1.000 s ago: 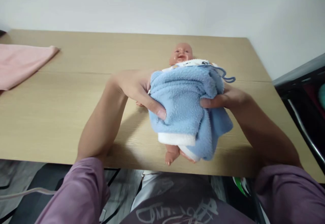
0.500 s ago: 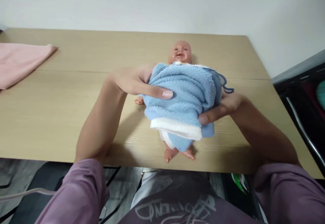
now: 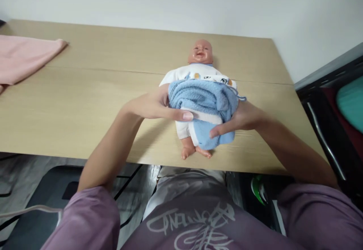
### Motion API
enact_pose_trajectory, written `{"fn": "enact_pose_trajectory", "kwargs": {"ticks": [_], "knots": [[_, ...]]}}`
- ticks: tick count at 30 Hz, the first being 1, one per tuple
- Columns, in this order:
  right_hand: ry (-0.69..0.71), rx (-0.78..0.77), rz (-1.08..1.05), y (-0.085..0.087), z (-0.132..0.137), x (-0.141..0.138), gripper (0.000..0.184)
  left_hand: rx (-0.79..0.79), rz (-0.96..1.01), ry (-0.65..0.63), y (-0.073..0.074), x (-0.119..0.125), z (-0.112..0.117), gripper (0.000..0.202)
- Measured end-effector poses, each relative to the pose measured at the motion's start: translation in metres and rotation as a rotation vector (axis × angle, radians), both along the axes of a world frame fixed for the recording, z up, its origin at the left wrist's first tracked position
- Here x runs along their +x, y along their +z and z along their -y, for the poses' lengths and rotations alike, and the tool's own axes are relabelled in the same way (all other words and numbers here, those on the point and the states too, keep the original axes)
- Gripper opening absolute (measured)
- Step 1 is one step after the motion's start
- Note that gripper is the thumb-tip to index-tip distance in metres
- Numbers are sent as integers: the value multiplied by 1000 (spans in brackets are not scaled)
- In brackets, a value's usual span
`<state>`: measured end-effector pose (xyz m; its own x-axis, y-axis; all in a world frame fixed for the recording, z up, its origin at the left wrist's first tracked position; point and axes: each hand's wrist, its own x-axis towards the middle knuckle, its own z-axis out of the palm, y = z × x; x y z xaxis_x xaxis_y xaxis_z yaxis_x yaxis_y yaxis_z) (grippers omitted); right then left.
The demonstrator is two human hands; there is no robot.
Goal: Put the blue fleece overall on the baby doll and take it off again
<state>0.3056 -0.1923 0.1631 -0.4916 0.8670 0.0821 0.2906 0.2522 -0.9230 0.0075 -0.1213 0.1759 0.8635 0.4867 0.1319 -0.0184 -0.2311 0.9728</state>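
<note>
A baby doll (image 3: 200,51) in a white printed top lies on its back on the wooden table (image 3: 85,91), head away from me, bare feet near the front edge. A bunched light blue fleece garment (image 3: 204,97) with a white band covers its belly and legs. My left hand (image 3: 153,106) grips the garment's left side, thumb lying along the white band. My right hand (image 3: 241,119) holds the right side, fingers curled under the blue cloth.
A folded pink cloth (image 3: 19,59) lies at the table's far left. A dark rack (image 3: 331,110) with a teal item (image 3: 350,102) stands to the right. A white wall runs behind the table. My lap and purple sleeves fill the bottom.
The blue garment has been gathered up the doll's body, leaving its white top and chest showing. Both hands moved with it, away from me, and the doll's legs show more.
</note>
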Motion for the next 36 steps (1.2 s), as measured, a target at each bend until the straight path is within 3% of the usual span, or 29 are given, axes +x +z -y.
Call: {"fn": "enact_pose_trajectory", "kwargs": {"ticks": [4,8,11,16,20,25,31,36], "knots": [[-290,7,-30,-2,35,-9,57,43,8,337,-24,2,48,52],[-433,74,-37,-9,62,-24,48,21,60,656,-48,10,101,37],[-426,147,42,-20,76,-34,41,-22,43,783,-65,14,131,35],[-311,55,159,-40,85,-45,34,-159,-13,849,-92,13,158,40],[-286,66,225,-51,78,-49,38,-179,-58,859,-114,13,159,47],[-351,164,315,-71,66,-48,27,-90,-92,850,-131,13,141,36],[-429,227,365,-83,39,-39,29,68,-169,783,-125,7,104,18],[-438,242,341,-63,27,-40,17,100,-160,804,-113,6,99,17]]}}
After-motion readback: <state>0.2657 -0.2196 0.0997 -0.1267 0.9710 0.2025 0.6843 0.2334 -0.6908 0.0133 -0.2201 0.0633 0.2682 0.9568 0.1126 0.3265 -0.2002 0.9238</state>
